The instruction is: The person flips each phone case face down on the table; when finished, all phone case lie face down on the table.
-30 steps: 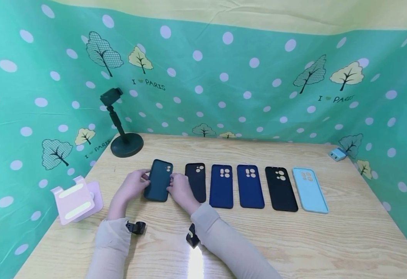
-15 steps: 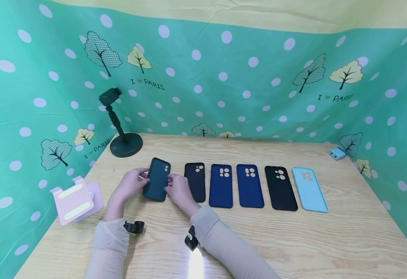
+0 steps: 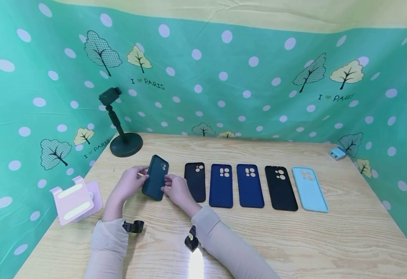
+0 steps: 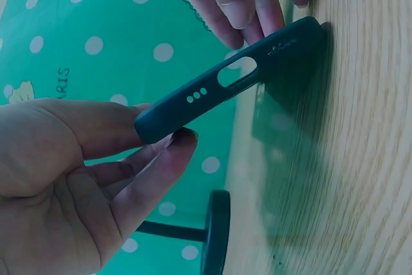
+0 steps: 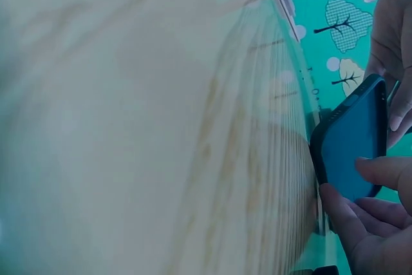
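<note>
A dark green phone case (image 3: 155,178) stands tilted over the table, left edge raised, inner side up. My left hand (image 3: 133,182) pinches that raised edge between thumb and fingers. In the left wrist view the end of the case (image 4: 219,85) shows a long port hole and small round holes, with its lower edge down at the table. My right hand (image 3: 179,193) holds the right edge; in the right wrist view its thumb (image 5: 383,170) overlaps the inner face and a finger lies at the outer rim. Beside it lies a black phone case (image 3: 194,184).
Further right lie two dark blue phone cases (image 3: 221,188) (image 3: 250,188), a black one (image 3: 281,190) and a light blue one (image 3: 311,192). A black stand (image 3: 126,145) is at back left, a pink folding stand (image 3: 74,203) at left, a blue charger plug (image 3: 337,154) at back right.
The green case has gone from lying nearly flat to tilted, its left edge rising, and shifted slightly left. Both hands have stayed at its edges; the other cases have not moved.
</note>
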`<state>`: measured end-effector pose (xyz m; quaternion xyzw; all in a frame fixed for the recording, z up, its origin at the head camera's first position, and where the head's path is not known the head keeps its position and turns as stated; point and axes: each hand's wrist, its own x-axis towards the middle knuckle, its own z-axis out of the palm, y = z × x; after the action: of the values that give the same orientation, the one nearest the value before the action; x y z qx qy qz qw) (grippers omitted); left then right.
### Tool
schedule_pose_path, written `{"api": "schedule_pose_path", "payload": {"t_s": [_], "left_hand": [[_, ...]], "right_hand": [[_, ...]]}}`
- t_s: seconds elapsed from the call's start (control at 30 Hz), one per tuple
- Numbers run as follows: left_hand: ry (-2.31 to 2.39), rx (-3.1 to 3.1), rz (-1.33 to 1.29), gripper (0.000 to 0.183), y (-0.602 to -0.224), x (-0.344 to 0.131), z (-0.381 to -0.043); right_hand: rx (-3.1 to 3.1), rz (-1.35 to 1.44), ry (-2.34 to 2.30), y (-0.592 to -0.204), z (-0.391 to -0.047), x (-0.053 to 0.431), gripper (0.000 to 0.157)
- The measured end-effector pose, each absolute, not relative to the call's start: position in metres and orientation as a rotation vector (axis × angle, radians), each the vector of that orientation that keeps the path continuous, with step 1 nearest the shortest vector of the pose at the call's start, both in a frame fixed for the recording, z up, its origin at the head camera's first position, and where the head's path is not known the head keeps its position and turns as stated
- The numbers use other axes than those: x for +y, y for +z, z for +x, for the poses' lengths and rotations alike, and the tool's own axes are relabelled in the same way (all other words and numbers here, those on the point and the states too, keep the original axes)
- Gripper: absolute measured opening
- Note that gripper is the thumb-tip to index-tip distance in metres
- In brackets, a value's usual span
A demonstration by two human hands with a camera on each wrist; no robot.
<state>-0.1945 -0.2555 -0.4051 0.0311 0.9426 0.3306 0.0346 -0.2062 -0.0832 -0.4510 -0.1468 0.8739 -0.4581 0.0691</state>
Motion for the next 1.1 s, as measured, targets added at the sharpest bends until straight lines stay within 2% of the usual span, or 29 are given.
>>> {"api": "schedule_pose_path", "payload": {"t_s": [1.1], "left_hand": [[1.296,2.790,0.150,0.037,-0.4111,-0.2479,-0.1996]], "right_hand": [[2.475,-0.452,-1.640,-0.4486,-0.2085,-0.0875,0.035]]}}
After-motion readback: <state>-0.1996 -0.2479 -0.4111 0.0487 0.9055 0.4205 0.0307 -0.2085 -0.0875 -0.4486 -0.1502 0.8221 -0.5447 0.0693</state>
